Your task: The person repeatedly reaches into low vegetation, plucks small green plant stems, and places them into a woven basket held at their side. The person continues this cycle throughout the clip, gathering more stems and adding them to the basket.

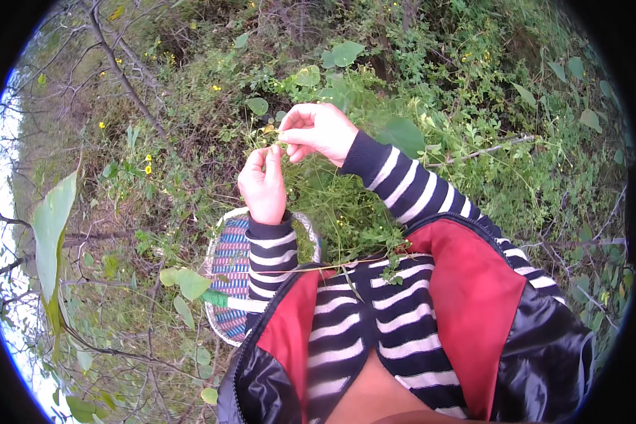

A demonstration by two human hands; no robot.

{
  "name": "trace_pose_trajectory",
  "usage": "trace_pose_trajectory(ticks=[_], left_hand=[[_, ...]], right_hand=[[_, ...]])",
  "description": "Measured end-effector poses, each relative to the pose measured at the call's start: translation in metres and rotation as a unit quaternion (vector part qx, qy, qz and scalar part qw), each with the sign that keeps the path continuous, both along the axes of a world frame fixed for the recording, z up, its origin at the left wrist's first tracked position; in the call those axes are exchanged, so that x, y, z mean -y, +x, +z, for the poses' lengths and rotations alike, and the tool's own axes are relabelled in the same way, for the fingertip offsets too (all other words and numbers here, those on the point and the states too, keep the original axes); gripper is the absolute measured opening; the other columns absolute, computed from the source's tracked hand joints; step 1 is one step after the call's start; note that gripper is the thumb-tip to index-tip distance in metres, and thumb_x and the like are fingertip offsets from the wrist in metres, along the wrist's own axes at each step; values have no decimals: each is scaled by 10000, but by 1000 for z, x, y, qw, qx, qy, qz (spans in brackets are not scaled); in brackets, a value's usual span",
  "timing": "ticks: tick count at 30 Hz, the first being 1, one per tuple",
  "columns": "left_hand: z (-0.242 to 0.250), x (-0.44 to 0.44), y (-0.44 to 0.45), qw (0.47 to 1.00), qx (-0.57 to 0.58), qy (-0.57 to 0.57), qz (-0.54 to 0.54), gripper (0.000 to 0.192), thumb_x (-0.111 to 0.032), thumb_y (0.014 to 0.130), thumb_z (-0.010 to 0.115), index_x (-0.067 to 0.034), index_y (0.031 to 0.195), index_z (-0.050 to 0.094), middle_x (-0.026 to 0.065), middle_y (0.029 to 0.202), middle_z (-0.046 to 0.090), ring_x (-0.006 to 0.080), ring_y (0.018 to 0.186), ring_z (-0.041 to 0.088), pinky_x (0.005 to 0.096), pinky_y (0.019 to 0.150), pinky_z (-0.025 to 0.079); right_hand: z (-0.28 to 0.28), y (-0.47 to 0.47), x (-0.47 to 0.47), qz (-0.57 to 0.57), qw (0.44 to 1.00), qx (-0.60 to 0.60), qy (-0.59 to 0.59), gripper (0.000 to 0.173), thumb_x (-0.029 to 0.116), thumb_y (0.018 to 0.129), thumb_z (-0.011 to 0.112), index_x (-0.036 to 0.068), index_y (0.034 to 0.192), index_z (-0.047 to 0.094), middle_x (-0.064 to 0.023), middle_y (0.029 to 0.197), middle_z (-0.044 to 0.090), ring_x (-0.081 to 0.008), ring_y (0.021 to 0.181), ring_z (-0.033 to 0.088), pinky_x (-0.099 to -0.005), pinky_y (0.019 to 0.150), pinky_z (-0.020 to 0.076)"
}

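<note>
Both my hands are raised close together over green plants. My left hand (263,183) pinches a thin plant stem (276,142) between thumb and fingertip. Just above and to the right, my right hand (318,131) has its thumb and forefinger closed on the same small sprig or one touching it; the exact parts held are too small to tell. A woven basket (228,254) in blue, pink and white with a pale rim hangs or rests below my left forearm, partly hidden by it. Some fine greenery shows at its right side. Its handle is wrapped in green (215,298).
Dense leafy plants (344,196) fill the middle and right. A bare branch (130,87) slants at the upper left, and a large leaf (53,233) hangs near the left edge. A thin stem (339,266) crosses before my striped top. A dry twig (487,151) lies right of my hands.
</note>
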State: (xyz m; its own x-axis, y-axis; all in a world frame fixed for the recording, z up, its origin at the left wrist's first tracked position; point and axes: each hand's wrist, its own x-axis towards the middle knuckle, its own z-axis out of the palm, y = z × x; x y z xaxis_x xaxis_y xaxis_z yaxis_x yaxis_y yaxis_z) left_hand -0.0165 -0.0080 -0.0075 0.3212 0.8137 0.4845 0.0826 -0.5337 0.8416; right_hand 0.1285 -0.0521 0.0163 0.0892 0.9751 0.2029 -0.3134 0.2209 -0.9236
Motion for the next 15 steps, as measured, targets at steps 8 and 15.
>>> trace_pose_trajectory(ticks=[8,15], left_hand=[[-4,-2,-6,988,0,-131,-85,179,-160,874,543,-23,798,628,-88,576,448,3,517,324,178,458,248],[-3,-4,-8,994,-105,7,-11,218,-187,855,562,-1,758,619,-16,481,422,37,478,331,229,433,287]], right_hand=[[-11,31,-2,-10,987,-159,-36,132,36,826,564,-15,947,550,-52,821,588,-116,725,598,-234,690,534],[-17,24,1,173,973,-132,-81,299,22,825,540,-38,1115,493,-68,914,593,-129,846,587,-251,828,485]])
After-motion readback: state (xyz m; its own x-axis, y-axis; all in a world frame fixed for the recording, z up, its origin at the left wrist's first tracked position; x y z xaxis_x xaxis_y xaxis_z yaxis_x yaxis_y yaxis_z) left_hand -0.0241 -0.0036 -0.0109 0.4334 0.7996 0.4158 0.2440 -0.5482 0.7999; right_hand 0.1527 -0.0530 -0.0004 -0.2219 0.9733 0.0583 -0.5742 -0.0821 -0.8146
